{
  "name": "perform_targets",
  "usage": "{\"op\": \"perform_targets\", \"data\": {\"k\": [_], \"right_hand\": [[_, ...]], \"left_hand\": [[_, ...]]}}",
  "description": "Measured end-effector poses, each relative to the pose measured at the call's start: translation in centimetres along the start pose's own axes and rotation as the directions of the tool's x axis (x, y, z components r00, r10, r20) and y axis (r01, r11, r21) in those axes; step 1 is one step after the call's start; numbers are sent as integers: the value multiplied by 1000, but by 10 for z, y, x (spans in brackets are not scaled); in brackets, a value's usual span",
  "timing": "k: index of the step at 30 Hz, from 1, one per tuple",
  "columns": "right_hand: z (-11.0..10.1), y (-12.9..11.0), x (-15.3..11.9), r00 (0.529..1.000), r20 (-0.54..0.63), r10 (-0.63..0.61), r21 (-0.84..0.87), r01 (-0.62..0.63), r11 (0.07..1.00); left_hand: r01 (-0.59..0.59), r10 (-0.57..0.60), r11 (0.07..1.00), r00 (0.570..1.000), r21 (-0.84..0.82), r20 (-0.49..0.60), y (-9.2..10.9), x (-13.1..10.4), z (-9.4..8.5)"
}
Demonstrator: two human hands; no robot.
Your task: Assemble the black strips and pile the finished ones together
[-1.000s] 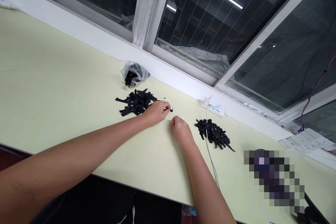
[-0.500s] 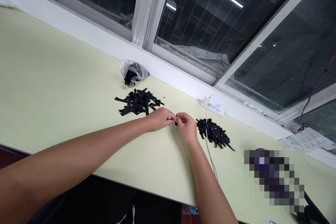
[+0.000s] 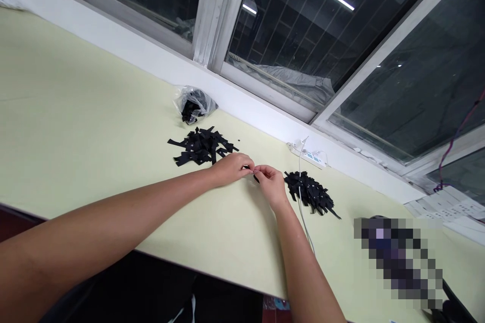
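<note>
My left hand [image 3: 234, 167] and my right hand [image 3: 271, 184] meet fingertip to fingertip above the table, both pinched. Between them is a small black fabric strip [image 3: 256, 178], mostly hidden by the fingers; a bit of it shows under my right fingertips. Just beyond my left hand lies a loose pile of black strips [image 3: 200, 146], some with small shiny round spots. To the right of my right hand is a second, denser pile of similar black strips [image 3: 310, 193].
A clear plastic bag [image 3: 195, 105] with black pieces in it stands behind the left pile. A white cable [image 3: 300, 192] crosses the right pile from a power strip [image 3: 312, 156] by the window ledge. A dark blurred-out object [image 3: 397, 257] lies at the right of the pale table [image 3: 94, 126].
The fingertips have shifted slightly against each other, with the right hand a little lower. The whole view has drifted slightly; the piles look the same.
</note>
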State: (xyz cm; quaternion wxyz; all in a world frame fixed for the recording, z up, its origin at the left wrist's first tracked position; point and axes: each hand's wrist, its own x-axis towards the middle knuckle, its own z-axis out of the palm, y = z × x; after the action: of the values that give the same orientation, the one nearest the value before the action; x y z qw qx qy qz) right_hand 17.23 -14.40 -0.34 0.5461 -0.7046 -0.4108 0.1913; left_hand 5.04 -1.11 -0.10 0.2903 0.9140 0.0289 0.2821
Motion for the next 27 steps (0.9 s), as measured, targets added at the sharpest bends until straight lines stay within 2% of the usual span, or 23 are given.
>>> {"op": "perform_targets", "data": {"k": [6, 11, 14, 21, 27], "right_hand": [[-2, -1, -2, 999, 44, -13, -7, 13, 1000], [-4, -4, -4, 998, 54, -28, -38, 30, 999], [-6, -3, -4, 998, 60, -32, -15, 33, 999], [-5, -2, -3, 998, 47, -31, -67, 34, 997], [-5, -2, -1, 996, 84, -20, 16, 19, 1000]], "left_hand": [[28, -28, 999, 1000, -17, 2, 1, 0, 0], [185, -190, 973, 982, -140, -23, 2, -1, 4], [232, -243, 953, 970, -196, -33, 4, -1, 7], [199, -230, 926, 971, -322, -61, 3, -1, 10], [236, -251, 942, 967, -238, -36, 1, -1, 10]]}}
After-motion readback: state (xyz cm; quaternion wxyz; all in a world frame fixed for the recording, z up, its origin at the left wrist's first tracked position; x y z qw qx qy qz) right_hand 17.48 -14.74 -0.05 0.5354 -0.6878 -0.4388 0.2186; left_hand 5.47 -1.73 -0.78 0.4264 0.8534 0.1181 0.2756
